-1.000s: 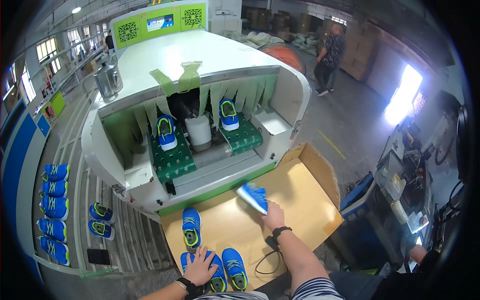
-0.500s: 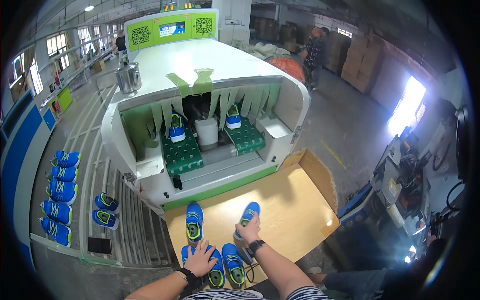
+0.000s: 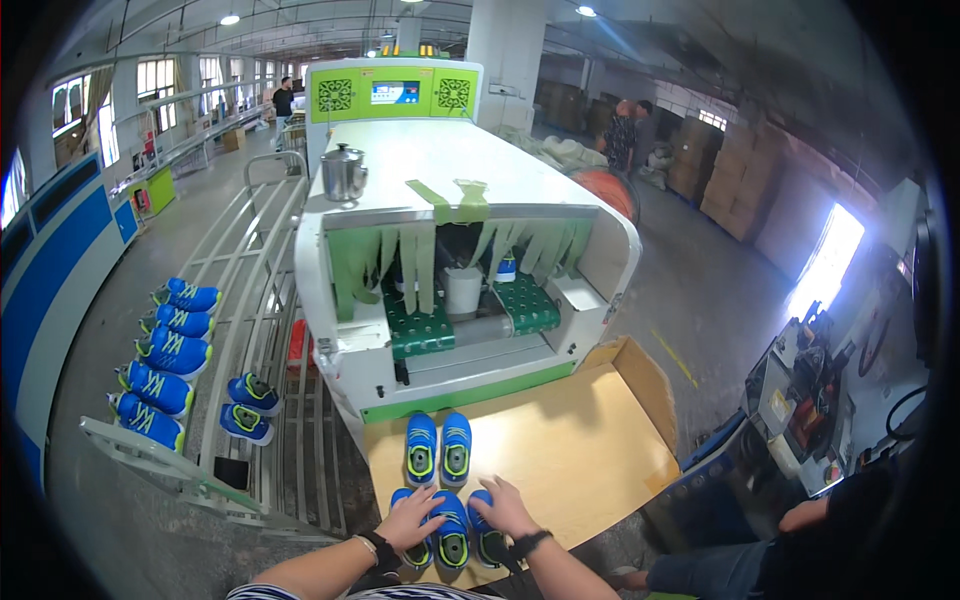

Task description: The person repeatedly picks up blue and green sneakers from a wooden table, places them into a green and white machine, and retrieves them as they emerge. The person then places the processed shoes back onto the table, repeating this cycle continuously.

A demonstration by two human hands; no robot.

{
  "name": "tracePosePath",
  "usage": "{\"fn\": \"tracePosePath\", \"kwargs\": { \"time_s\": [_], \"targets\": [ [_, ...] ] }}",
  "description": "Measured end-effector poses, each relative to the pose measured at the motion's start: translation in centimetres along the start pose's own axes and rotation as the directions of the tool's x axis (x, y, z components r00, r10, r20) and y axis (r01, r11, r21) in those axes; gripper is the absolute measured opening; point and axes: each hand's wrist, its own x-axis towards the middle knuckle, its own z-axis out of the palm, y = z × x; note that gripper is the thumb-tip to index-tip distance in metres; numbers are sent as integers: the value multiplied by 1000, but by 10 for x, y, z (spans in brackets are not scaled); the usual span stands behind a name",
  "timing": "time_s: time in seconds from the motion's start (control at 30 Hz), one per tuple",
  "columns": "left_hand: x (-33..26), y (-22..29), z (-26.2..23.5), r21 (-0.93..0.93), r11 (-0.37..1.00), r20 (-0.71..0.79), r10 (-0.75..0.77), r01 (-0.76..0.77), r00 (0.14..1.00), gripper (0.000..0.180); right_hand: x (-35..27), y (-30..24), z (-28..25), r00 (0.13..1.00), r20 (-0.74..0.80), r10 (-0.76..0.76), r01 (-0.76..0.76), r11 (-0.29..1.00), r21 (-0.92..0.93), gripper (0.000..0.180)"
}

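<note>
On the tan board [image 3: 580, 440], two blue sneakers with lime-green collars, a left one [image 3: 421, 445] and a right one [image 3: 456, 450], stand side by side with toes toward the machine. Nearer me is a row of three more. My left hand [image 3: 408, 520] lies with fingers spread over the row's left sneaker [image 3: 400, 496], reaching onto the middle sneaker [image 3: 450, 530]. At the row's right sneaker [image 3: 488, 540], my right hand [image 3: 505, 508] rests with fingers stretched over its toe area. Both hands hide parts of these sneakers.
Ahead stands a white and green conveyor machine [image 3: 400, 150] with hanging fabric strips, a sneaker [image 3: 506, 268] partly behind them. A metal pot [image 3: 344, 172] sits on top. Several sneakers line a rack [image 3: 180, 475] at left. Another person's hand [image 3: 805, 514] shows at right.
My right hand has let go of a sneaker, now beside the other front one, and come back to the near row. The sneakers on the conveyor have gone deeper behind the strips. My view has shifted.
</note>
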Motion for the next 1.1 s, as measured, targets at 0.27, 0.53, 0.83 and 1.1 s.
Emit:
{"fn": "tracePosePath", "kwargs": {
  "time_s": [0.27,0.53,0.83,1.1],
  "targets": [
    [-114,-75,-30,-48,983,7,-176,176,984,41,-101,-46,62,944,-304,128,-151,987,-53,78],
    [-243,-265,22,354,752,431,-659,556,617,58,-90,-49,73,931,-338,136,-161,986,-46,78],
    [-291,-276,27,260,627,410,-760,734,504,62,-103,-37,64,941,-256,222,-241,969,-46,83],
    [-264,-207,5,183,688,472,-688,702,551,44,-115,-29,57,929,-194,316,-329,943,-42,83]
  ]
}}
